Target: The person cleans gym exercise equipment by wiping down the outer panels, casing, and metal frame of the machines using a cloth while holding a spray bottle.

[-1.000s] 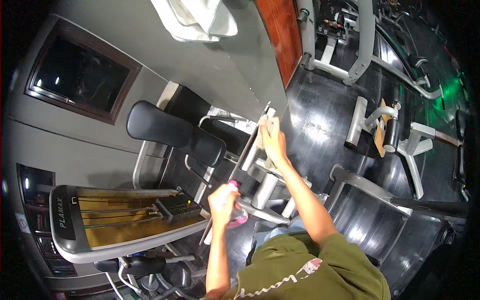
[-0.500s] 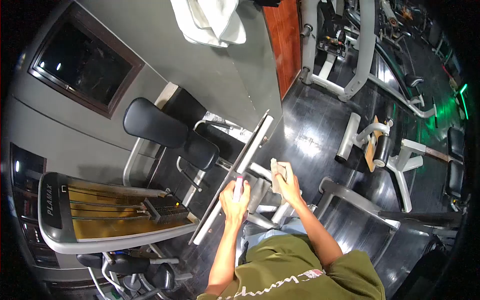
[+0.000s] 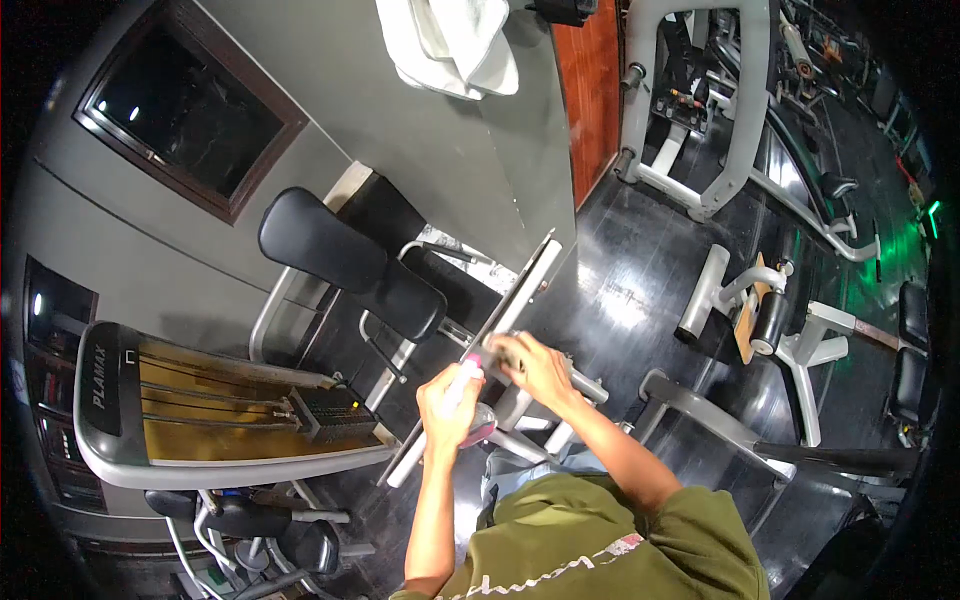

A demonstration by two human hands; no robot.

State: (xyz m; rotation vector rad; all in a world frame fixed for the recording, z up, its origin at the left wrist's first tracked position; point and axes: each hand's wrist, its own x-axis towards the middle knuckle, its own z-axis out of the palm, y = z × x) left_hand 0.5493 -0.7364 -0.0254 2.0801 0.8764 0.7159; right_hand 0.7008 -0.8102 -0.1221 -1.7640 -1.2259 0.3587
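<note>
My left hand (image 3: 447, 408) is closed around a spray bottle (image 3: 482, 425) with a clear body and a white and pink top. My right hand (image 3: 537, 372) grips a light greyish cloth (image 3: 492, 354), its fingers bent and blurred by motion. The cloth is close to the bottle's pink tip; whether they touch I cannot tell. Below and beyond both hands runs a long white metal bar (image 3: 540, 268) of a gym machine, with dark edging along its side.
A black padded seat (image 3: 325, 240) stands ahead, beside a weight stack housing (image 3: 250, 415) marked PLAMAX. White towels (image 3: 450, 45) hang on the grey wall. To the right are a low grey rail (image 3: 700, 415), a roller-pad bench (image 3: 768, 318) and a tall frame machine (image 3: 745, 110).
My right hand has moved left with the cloth, up to the bottle's top. My left hand has shifted slightly left and tilted the bottle. The view has turned a little.
</note>
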